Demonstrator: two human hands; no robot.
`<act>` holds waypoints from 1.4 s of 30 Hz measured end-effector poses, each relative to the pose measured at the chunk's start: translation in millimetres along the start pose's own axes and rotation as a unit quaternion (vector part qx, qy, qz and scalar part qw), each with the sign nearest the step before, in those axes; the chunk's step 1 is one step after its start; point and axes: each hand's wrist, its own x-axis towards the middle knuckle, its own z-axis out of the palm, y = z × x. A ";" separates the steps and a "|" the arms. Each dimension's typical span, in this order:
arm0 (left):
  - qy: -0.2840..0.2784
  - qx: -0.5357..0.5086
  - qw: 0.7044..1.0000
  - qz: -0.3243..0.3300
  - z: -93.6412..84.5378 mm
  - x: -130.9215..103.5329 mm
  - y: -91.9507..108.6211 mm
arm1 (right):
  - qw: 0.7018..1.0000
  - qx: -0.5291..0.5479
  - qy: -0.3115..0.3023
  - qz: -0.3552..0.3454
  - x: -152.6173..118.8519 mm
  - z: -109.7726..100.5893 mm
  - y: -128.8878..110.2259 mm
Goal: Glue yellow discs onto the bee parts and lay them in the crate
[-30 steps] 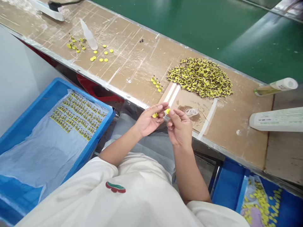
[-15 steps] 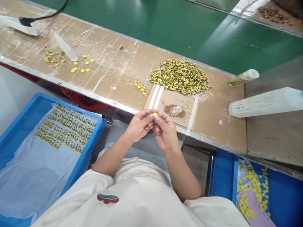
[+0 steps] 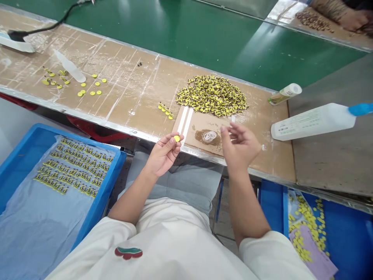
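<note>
My left hand (image 3: 164,153) pinches a small round yellow disc (image 3: 176,138) between thumb and fingers, above the table's front edge. Out to the right, my right hand (image 3: 241,147) hovers over the cardboard, its thumb and fingers apart and nothing visible between them. Beside that thumb, a clear blob of glue-like stuff (image 3: 210,136) sits in a brown stain on a taped cardboard piece (image 3: 198,121). Behind lies a heap of small yellow-and-brown figures (image 3: 212,95). A short row of yellow-based pieces (image 3: 165,110) stands left of the heap.
Loose yellow discs (image 3: 92,93) and a white pointed bottle (image 3: 69,66) lie at left. A large white bottle (image 3: 314,121) and a small tube (image 3: 284,94) lie at right. Blue trays (image 3: 116,163) flank my lap. Another person's hand (image 3: 352,19) shows at far right.
My hands were together on the yellow disc. The right one has let go and moved right, over the cardboard, while the left keeps the disc. Another person's hand has come into view.
</note>
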 end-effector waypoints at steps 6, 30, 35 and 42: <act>0.006 0.027 1.000 0.010 1.1 1.9 -1.3 | 0.972 -0.215 -0.091 -0.015 84.2 -1.8 76.4; 0.011 0.045 0.999 -0.002 3.9 8.3 -1.1 | 0.985 -0.024 -0.166 0.051 117.4 -17.4 103.0; 0.014 0.049 0.999 -0.001 3.4 8.6 -2.1 | 0.969 -0.123 -0.213 -0.007 118.8 -42.2 85.1; 0.024 0.034 0.999 0.000 3.4 9.4 -3.8 | 0.907 -0.269 -0.294 -0.135 106.6 -37.1 72.1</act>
